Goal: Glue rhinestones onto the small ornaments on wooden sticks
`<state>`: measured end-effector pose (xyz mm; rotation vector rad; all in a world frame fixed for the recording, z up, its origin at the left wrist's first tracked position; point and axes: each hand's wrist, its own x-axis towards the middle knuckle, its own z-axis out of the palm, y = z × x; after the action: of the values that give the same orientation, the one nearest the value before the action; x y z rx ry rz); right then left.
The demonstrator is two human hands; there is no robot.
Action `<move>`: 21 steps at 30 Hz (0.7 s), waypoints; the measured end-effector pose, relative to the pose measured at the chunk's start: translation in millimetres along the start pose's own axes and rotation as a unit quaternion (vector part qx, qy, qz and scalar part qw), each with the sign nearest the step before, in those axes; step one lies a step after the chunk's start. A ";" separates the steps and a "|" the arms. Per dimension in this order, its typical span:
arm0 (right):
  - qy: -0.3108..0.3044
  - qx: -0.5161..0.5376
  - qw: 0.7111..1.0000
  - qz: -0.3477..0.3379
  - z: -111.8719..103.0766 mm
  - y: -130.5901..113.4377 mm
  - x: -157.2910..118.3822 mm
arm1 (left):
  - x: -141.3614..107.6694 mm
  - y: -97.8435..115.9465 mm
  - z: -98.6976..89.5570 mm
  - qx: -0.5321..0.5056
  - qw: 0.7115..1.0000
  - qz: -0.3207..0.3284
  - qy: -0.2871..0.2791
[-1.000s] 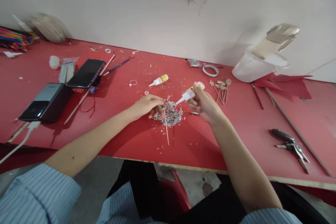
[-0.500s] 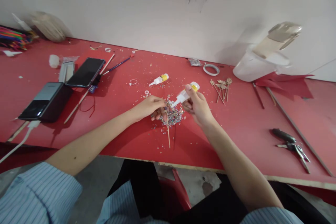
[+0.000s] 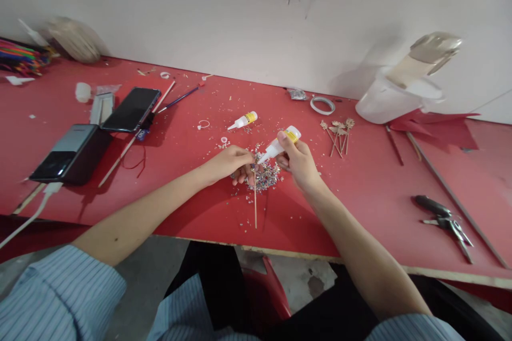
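My left hand [image 3: 236, 165] pinches the top of a thin wooden stick [image 3: 255, 205], whose lower end points toward the table's front edge. What sits at the stick's top is too small to make out. Closed round a white glue bottle with a yellow label [image 3: 280, 144] is my right hand [image 3: 298, 160]; the bottle's nozzle tilts down beside my left fingertips. Under both hands lies a pile of small glittery bits [image 3: 269, 177]. A second glue bottle [image 3: 245, 120] lies on the red table [image 3: 192, 144] behind them.
Several sticks with flower-like tops [image 3: 338, 136] and a tape roll [image 3: 322, 106] lie behind my right hand. Farther right are a white bucket [image 3: 380, 101] and keys [image 3: 444, 218]. At left sit a phone [image 3: 132, 110] and a power bank [image 3: 70, 154] with a cable.
The glue bottle in my right hand has moved slightly left, its nozzle closer to the stick's top. The stick's lower end has shifted slightly left and toward me.
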<state>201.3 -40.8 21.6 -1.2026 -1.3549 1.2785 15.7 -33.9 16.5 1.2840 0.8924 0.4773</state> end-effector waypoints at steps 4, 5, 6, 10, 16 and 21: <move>0.004 -0.003 1.000 0.002 0.5 0.4 0.1 | -0.9 1.1 0.5 0.001 1.000 0.001 0.000; 0.003 0.002 1.000 0.001 0.5 0.8 0.0 | -0.9 1.0 0.5 0.001 1.000 0.002 0.000; 0.002 0.008 1.000 0.000 0.5 1.2 0.0 | -0.8 0.8 0.4 0.000 1.000 0.002 -0.002; 0.002 0.023 1.000 -0.003 0.5 2.2 -0.2 | -0.1 -0.9 -0.2 0.000 1.000 0.006 -0.005; 0.001 0.029 1.000 -0.006 1.2 1.7 -0.1 | -0.5 -0.3 -0.1 -0.001 1.000 0.007 -0.006; 0.002 0.026 1.000 -0.011 2.1 1.2 -0.6 | -0.7 0.4 0.3 0.002 1.000 0.004 -0.008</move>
<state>199.3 -41.6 20.2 -1.1511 -1.3200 1.2871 15.6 -34.6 17.1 1.2942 0.8745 0.4715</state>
